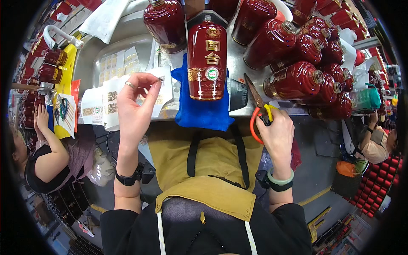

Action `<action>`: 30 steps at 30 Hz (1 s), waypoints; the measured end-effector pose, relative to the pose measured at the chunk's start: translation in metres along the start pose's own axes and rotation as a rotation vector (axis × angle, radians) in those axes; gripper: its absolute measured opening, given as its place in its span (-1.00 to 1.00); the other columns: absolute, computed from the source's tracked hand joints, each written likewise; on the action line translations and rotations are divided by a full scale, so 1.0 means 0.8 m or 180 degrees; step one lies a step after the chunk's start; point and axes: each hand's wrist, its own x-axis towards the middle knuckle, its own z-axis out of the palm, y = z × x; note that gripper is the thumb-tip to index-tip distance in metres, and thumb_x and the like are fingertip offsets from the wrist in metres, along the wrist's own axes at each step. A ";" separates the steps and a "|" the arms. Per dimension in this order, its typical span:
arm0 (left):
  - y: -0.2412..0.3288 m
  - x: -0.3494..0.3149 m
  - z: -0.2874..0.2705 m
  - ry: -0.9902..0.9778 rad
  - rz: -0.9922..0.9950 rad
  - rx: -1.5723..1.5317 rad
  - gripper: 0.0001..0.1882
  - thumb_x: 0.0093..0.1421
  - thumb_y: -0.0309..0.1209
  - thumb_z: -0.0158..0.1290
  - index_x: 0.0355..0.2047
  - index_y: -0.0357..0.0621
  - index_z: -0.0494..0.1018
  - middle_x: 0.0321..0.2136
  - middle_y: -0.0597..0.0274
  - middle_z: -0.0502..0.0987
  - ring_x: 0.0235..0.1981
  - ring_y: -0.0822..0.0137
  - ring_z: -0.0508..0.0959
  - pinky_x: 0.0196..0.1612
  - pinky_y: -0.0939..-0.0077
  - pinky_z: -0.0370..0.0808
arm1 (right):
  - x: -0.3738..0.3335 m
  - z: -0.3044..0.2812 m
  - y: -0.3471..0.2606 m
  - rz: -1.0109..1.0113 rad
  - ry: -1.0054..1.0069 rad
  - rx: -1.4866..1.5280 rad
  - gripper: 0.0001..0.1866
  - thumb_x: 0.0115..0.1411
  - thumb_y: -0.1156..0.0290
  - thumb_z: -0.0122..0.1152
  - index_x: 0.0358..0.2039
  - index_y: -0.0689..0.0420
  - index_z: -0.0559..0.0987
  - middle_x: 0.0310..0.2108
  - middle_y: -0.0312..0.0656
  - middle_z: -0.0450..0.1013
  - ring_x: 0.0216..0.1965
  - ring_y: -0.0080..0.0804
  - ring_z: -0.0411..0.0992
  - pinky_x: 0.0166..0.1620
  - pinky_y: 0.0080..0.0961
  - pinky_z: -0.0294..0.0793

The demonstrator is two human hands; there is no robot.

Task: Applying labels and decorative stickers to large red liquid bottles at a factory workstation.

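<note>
A dark red glass bottle [207,59] with gold lettering and a small round green-and-white label lies in front of me on a folded blue cloth [202,117], neck pointing away. To its left, my left hand [135,104] is raised with thumb and forefinger pinched on a small dark piece, too small to name. Beneath and beside that hand are white sheets [94,100] bearing gold decals. My right hand [277,132] grips scissors [253,89] with red and yellow handles, right of the cloth. Their blades point away and slightly left, and look closed together.
Several similar red bottles [293,80] crowd the right of the metal worktop; another red bottle [165,25] stands behind on the left. A shallow metal basin [91,55] holds more decal sheets. Co-workers sit at far left [53,157] and far right [374,142].
</note>
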 end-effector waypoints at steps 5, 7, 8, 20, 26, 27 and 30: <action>0.005 -0.008 0.026 -0.0308 -0.0264 -0.1209 -0.89 0.29 -0.56 0.14 -0.21 -0.21 0.46 -0.29 0.32 0.55 -0.22 0.52 0.53 -0.11 0.61 0.43 | 0.006 0.009 0.002 0.0086 0.0245 0.0159 -0.56 -0.02 0.37 0.53 -0.14 0.26 0.61 -0.22 0.11 0.55 -0.21 0.14 0.56 -0.14 -0.08 0.55; 0.007 -0.011 0.032 -0.0371 -0.0533 -0.1665 -0.87 0.29 -0.55 0.14 -0.18 -0.20 0.44 -0.23 0.22 0.58 -0.16 0.43 0.56 -0.02 0.52 0.46 | 0.009 0.011 0.003 0.0096 0.0319 0.0281 -0.56 -0.04 0.38 0.54 -0.15 0.26 0.60 -0.23 0.11 0.55 -0.21 0.13 0.56 -0.15 -0.08 0.54; 0.008 -0.011 0.034 -0.0373 -0.0493 -0.1668 -0.87 0.29 -0.55 0.14 -0.18 -0.20 0.44 -0.23 0.22 0.58 -0.16 0.43 0.56 -0.02 0.52 0.46 | 0.010 0.012 0.003 0.0098 0.0381 0.0405 -0.56 -0.05 0.40 0.55 -0.17 0.26 0.59 -0.24 0.10 0.55 -0.20 0.13 0.56 -0.15 -0.09 0.53; 0.030 -0.006 0.055 -0.0420 -0.0732 -0.2173 -0.86 0.32 -0.45 0.14 -0.17 -0.24 0.51 -0.24 0.11 0.67 -0.20 0.40 0.62 -0.04 0.52 0.44 | 0.044 0.053 -0.050 -0.1049 0.0671 -0.0099 -0.47 0.02 0.20 0.50 -0.03 0.15 0.58 -0.25 -0.09 0.53 -0.14 -0.09 0.47 -0.07 -0.23 0.50; 0.037 0.008 0.070 -0.0432 -0.0564 -0.2281 -0.85 0.28 -0.47 0.21 -0.17 -0.26 0.58 -0.07 0.14 0.61 -0.10 0.42 0.58 0.02 0.52 0.46 | 0.068 0.048 -0.059 -0.0757 0.0306 0.0078 -0.47 0.04 0.27 0.49 0.00 0.18 0.55 -0.23 0.04 0.48 -0.09 0.04 0.47 -0.04 -0.14 0.48; 0.037 0.012 0.075 -0.0331 -0.0489 -0.1945 -0.84 0.24 -0.42 0.25 -0.21 -0.21 0.60 -0.03 0.15 0.58 -0.05 0.42 0.55 0.03 0.49 0.42 | 0.068 0.042 -0.060 -0.0655 0.0302 0.0543 -0.55 0.10 0.31 0.43 -0.02 0.19 0.55 -0.23 0.07 0.47 -0.12 0.07 0.47 -0.06 -0.12 0.47; 0.037 0.025 0.089 -0.0200 -0.0439 -0.1552 -0.80 0.14 -0.28 0.33 -0.29 -0.08 0.64 0.08 0.15 0.47 0.11 0.36 0.42 0.09 0.38 0.29 | 0.067 0.025 -0.067 -0.0705 0.0763 0.1383 -0.78 0.24 0.47 0.25 -0.11 0.22 0.56 -0.22 0.01 0.43 -0.19 0.06 0.48 -0.11 -0.14 0.45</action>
